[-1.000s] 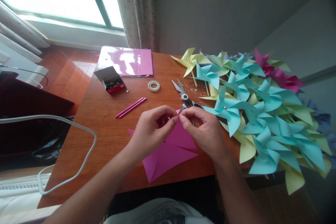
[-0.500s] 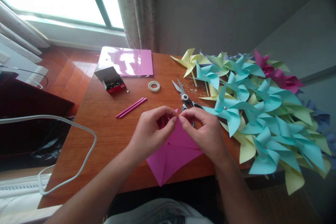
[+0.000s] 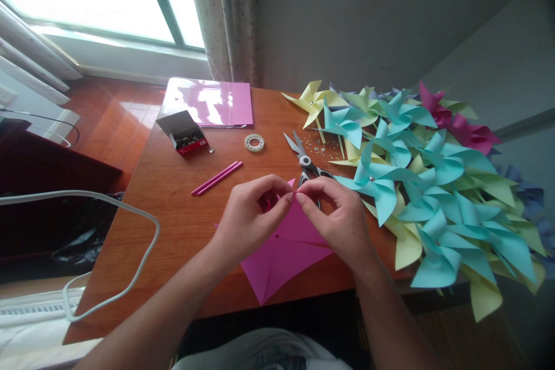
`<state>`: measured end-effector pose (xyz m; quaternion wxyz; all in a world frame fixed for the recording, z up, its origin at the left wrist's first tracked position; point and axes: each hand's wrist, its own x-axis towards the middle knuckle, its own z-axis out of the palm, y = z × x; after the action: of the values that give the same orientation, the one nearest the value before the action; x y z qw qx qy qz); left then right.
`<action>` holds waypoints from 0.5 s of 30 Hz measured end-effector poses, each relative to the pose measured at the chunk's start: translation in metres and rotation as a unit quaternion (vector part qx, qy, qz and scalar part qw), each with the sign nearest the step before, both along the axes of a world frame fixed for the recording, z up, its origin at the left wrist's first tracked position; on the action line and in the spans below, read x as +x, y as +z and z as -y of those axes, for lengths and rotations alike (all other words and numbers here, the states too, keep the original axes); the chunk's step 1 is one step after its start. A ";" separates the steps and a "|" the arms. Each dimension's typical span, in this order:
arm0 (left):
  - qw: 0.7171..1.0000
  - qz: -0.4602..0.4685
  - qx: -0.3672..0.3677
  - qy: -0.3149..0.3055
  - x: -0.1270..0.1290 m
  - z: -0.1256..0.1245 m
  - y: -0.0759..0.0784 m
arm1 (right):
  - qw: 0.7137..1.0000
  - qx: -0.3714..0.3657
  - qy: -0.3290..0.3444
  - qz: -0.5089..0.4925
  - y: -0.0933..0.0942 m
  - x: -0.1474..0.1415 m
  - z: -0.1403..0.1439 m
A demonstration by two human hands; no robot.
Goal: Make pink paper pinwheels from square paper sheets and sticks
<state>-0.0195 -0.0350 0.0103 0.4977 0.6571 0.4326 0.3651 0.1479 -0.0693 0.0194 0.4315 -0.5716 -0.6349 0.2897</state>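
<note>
My left hand (image 3: 258, 208) and my right hand (image 3: 332, 202) meet fingertip to fingertip, both closed in a pinch. A sliver of something small and pink (image 3: 295, 192) shows where they meet; its kind is too small to make out. Behind the left fingers is another pink bit, mostly hidden. Under both hands lies a magenta paper sheet (image 3: 277, 266), cut in from its corners, with a small hole near its middle. Just beyond the right hand rest scissors (image 3: 305, 161), blades spread, their handles partly covered by that hand.
Paper pinwheels (image 3: 437, 243) crowd the table's right side. Silvery bits (image 3: 318, 150) lie beside the scissors. Further left are a tape roll (image 3: 254, 143), two pink sticks (image 3: 217, 178), an opened box (image 3: 186, 136) of small metal pieces and a pink paper pack (image 3: 208, 101). A white cable (image 3: 151, 243) crosses the left edge.
The magenta sheet has shifted slightly left, and one of its points now shows left of my left wrist. A pink sliver is now visible between my fingertips. My hands have barely moved.
</note>
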 end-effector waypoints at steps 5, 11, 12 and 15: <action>0.996 -0.028 0.083 0.021 0.000 0.001 -0.002 | 0.994 0.074 -0.013 0.080 -0.001 -0.006 0.001; 0.979 -0.062 0.186 0.059 0.000 0.004 -0.002 | 0.958 0.197 -0.045 0.204 -0.004 -0.016 0.006; 0.977 -0.062 0.193 0.063 0.000 0.005 -0.002 | 0.957 0.202 -0.043 0.203 -0.004 -0.016 0.007; 0.976 -0.058 0.194 0.075 0.000 0.006 -0.001 | 0.962 0.205 -0.034 0.175 -0.004 -0.017 0.009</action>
<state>-0.0193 -0.0406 0.0091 0.3063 0.7270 0.4296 0.4394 0.1309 -0.0780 0.0157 0.4310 -0.5344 -0.7263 0.0337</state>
